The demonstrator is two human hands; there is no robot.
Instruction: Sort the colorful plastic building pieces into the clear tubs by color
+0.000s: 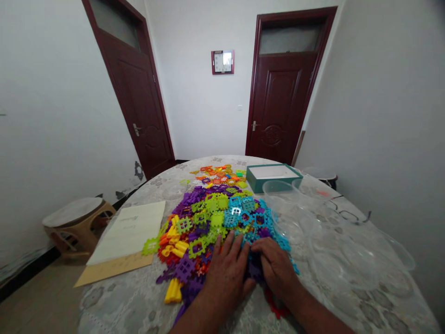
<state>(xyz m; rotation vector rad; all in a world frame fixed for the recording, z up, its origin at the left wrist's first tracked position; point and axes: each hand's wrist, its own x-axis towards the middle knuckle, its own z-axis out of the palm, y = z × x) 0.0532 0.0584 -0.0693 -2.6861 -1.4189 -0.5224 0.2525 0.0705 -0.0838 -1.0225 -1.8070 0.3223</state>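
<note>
A large heap of interlocking plastic building pieces (217,219) lies on the table in front of me, in purple, lime green, blue, yellow, orange and red. My left hand (227,264) rests palm down on the near side of the heap, its fingers stretched out over the pieces. Just to its right, my right hand (276,266) has its fingers bent around a dark purple building piece (255,268), which they partly cover. Red pieces (276,306) show below the right wrist. Yellow tube pieces (173,291) lie left of the left forearm.
Clear plastic bowls (351,255) spread over the table's right side, with eyeglasses (351,216) behind them. A green box (274,178) stands at the back right. Paper sheets (128,229) lie at the left. A smaller pile of mostly orange pieces (220,175) sits farther back. A stool (74,222) stands left.
</note>
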